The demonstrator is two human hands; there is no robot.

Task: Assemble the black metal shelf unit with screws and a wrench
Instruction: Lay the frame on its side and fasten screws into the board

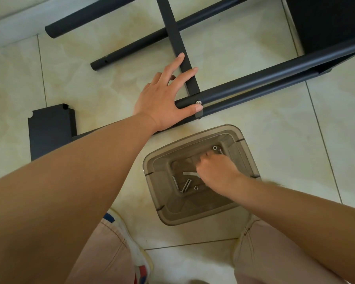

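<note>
1. One joint at least looks made: a silver screw head [198, 102] sits in the near tube [275, 78] right where the flat crossbar [177, 41] meets it. Whether it is tightened I cannot tell.
2. Much seems left to do. Two loose tubes [131, 46] lie on the floor [254, 37] further off, crossed by the bar, and a separate black bracket piece [49, 130] lies to the left, not joined to the frame as far as the view shows.
3. The left hand [162, 95] lies spread over the joint, fingers straight across the crossbar and the thumb pressed on the tube end just beside the screw; this grip is wide open, steadying rather than clasping.
4. The right hand [215, 169] reaches into a smoky translucent plastic tray [244, 156] on the floor, fingers curled as if picking at something; motion blur hides what it has, so I cannot tell whether this grip holds anything.
5. In the tray lie several long screws [182, 184], small washers or nuts [214, 148], and a pale flat tool [190, 173], probably the wrench, partly under the hand.
6. The shelf parts are matte black metal, round tubes and a flat bar, lying on pale floor tiles ahead of the person's knees.
</note>
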